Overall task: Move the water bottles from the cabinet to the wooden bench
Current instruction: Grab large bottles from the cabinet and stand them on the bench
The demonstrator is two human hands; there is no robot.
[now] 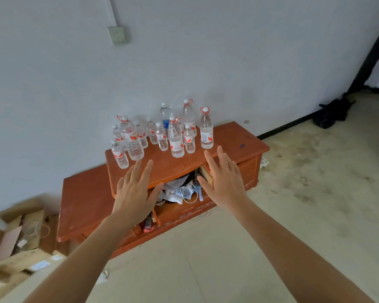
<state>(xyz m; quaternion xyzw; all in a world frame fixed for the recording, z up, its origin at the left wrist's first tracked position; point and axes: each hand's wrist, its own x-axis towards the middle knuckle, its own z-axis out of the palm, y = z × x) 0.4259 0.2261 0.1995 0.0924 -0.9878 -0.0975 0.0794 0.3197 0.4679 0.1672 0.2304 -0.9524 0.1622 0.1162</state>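
Several clear water bottles with white caps and red-and-white labels stand clustered on top of a low reddish-brown wooden cabinet [234, 138] against the wall. The tall bottle [206, 130] at the right and a large bottle [176, 138] in the middle are the nearest. One bottle at the back carries a blue label [165, 120]. My left hand [134, 193] and my right hand [223, 182] reach out side by side, palms down, fingers spread, short of the bottles. Both hold nothing. No wooden bench is visible.
An open drawer [179, 211] under the cabinet top spills cloth, cables and clutter. A lower cabinet section [83, 202] extends left. Cardboard boxes [15, 241] lie at the lower left floor. A black bag [333, 112] sits by the far right wall. Pale floor spreads to the right.
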